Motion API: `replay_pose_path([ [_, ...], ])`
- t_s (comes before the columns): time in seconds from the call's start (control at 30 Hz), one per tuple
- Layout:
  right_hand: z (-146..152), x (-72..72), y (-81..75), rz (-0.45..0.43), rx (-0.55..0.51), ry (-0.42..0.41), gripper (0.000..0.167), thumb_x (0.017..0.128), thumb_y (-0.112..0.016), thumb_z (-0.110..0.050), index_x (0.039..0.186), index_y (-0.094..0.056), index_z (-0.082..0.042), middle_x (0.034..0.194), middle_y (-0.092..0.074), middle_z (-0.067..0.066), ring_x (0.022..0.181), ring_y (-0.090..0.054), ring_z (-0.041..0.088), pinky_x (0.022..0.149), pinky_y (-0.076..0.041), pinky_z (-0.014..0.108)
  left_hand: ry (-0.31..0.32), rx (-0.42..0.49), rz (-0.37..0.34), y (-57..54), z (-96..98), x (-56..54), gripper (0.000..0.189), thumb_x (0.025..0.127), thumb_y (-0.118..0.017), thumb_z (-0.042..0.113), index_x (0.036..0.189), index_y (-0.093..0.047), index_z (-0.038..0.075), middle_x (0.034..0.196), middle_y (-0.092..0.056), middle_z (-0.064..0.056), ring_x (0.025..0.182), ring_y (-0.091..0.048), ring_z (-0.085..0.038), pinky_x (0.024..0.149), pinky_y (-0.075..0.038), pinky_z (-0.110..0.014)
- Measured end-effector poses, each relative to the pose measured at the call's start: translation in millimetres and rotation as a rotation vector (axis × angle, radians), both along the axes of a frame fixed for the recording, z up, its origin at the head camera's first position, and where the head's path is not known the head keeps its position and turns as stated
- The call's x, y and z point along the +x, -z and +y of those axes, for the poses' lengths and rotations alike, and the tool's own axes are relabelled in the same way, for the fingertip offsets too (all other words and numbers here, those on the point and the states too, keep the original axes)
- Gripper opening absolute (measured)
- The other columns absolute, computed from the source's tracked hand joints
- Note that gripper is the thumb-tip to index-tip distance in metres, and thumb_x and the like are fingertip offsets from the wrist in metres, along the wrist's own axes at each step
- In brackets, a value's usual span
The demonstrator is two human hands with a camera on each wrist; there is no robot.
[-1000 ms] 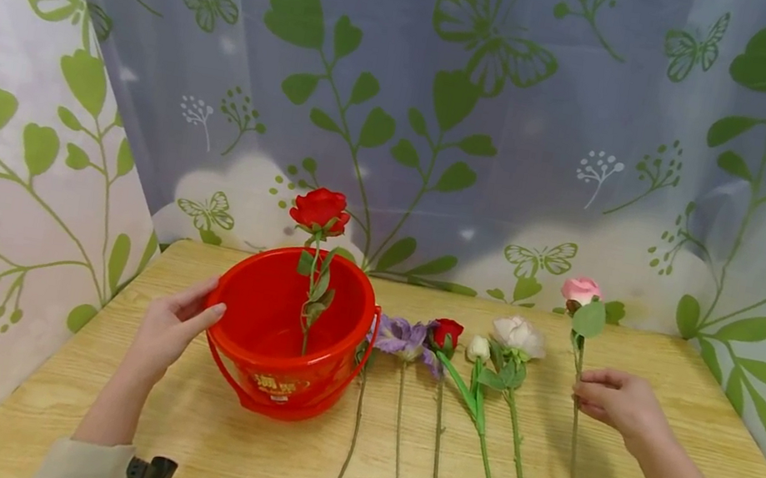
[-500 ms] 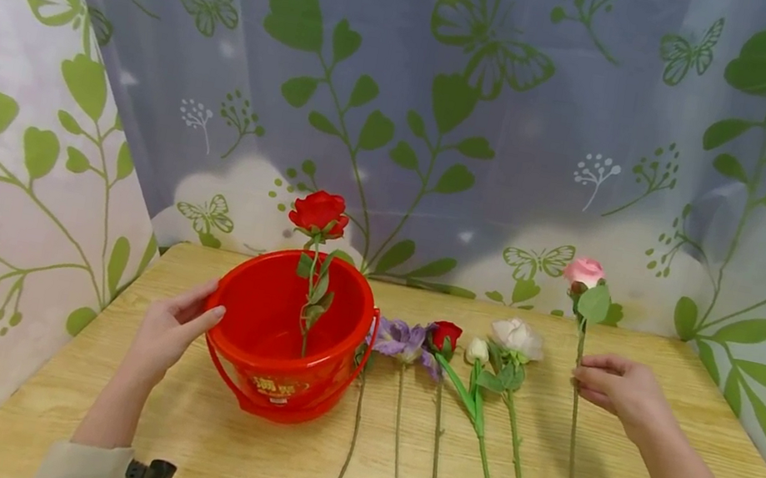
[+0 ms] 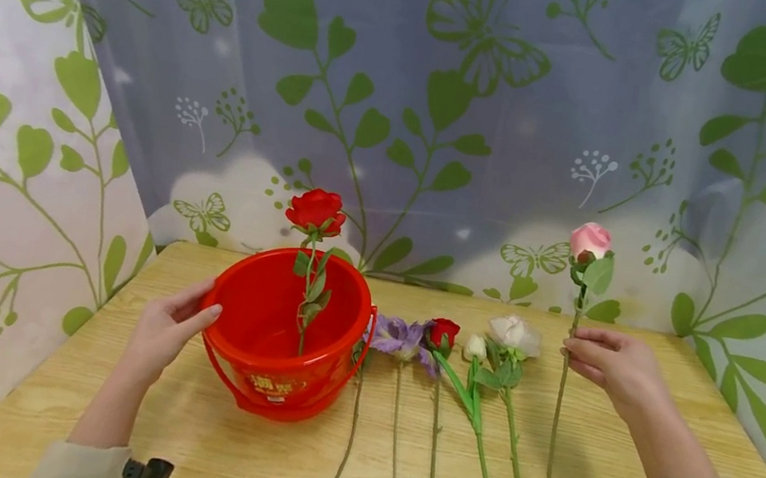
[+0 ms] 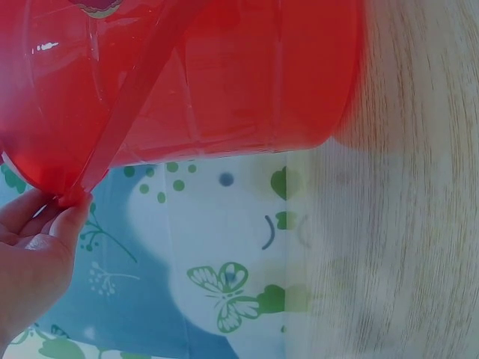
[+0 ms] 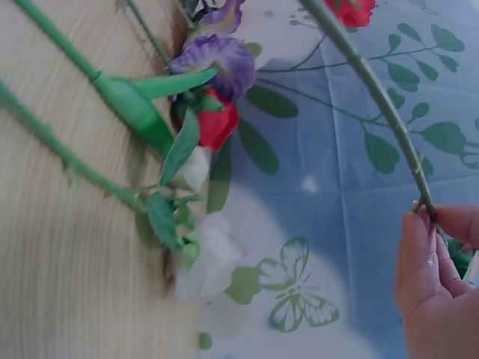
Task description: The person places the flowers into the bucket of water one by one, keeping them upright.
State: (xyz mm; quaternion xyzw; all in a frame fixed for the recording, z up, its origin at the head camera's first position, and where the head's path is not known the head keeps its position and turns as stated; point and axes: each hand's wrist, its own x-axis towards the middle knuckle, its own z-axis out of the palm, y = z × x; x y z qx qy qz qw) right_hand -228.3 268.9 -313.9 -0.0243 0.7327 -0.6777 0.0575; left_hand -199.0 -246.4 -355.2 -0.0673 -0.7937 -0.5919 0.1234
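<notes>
Head: one bucket [image 3: 257,307], one pink rose [image 3: 590,242]

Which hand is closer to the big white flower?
Right. The right hand is just right of the big white flower, pinching the pink rose; the left hand is far left, on the red bucket.

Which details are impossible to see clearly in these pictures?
Stem end of the standing red rose: head view, hidden by red bucket.
Top of the leftmost lying stem: head view, mostly behind the bucket.
Stem end of the purple flower: head view, cut off by bottom edge.
</notes>
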Motion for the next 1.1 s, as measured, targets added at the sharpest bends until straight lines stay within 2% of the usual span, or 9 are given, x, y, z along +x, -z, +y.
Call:
replay_pose_path([
  [0.13, -9.0, -2.3, -4.8, 0.004, -0.016, -0.006, 0.028, 0.085, -0.058, -0.008, 0.104, -0.045, 0.008, 0.089, -0.054, 0.002, 0.081, -0.059, 0.008, 0.075, -0.049, 0.022, 0.001, -0.006, -0.006, -1.3, 0.4, 1.0, 0.052, 0.085, -0.059, 0.011, 0.13, -0.038, -0.007, 0.128, -0.041, -0.023, 0.101, -0.049, 0.001, 0.078, -0.043, -0.012],
  [0.33, -24.0, -5.5, -13.1, 0.016, -0.055, -0.018, 0.027, 0.086, -0.056, -0.004, 0.104, -0.043, 0.009, 0.09, -0.053, 0.004, 0.081, -0.059, 0.009, 0.076, -0.048, 0.022, -0.001, -0.004, -0.006, -1.6, 0.6, 0.9, 0.052, 0.085, -0.059, 0.009, 0.129, -0.038, -0.008, 0.128, -0.041, -0.023, 0.1, -0.048, 0.003, 0.078, -0.043, -0.012],
  [0.57, -42.7, -6.5, -22.2, 0.033, -0.057, -0.038, 0.039, 0.087, -0.055, -0.006, 0.114, -0.037, 0.015, 0.097, -0.048, 0.009, 0.084, -0.057, 0.009, 0.079, -0.047, 0.022, 0.001, -0.005, -0.008, -0.4, -1.3, 0.4, 0.053, 0.085, -0.059, 0.011, 0.13, -0.037, -0.007, 0.128, -0.041, -0.023, 0.1, -0.048, 0.002, 0.078, -0.043, -0.013],
  [0.77, -56.8, -9.2, -27.1, 0.049, -0.085, -0.04, 0.036, 0.087, -0.056, -0.009, 0.113, -0.039, 0.011, 0.102, -0.047, 0.012, 0.086, -0.057, 0.01, 0.082, -0.046, 0.024, -0.004, -0.004, -0.002, 0.4, -0.4, -0.5, 0.052, 0.085, -0.06, 0.01, 0.129, -0.039, -0.007, 0.126, -0.043, -0.023, 0.1, -0.049, 0.001, 0.077, -0.043, -0.012],
  [1.1, -79.0, -13.8, -45.2, 0.042, -0.211, -0.047, 0.044, 0.085, -0.058, -0.007, 0.118, -0.035, 0.011, 0.105, -0.045, 0.013, 0.089, -0.056, 0.014, 0.085, -0.044, 0.024, 0.008, -0.01, 0.001, 2.0, -3.0, -1.7, 0.052, 0.085, -0.059, 0.009, 0.13, -0.038, -0.008, 0.127, -0.041, -0.026, 0.097, -0.049, 0.005, 0.077, -0.044, -0.013],
])
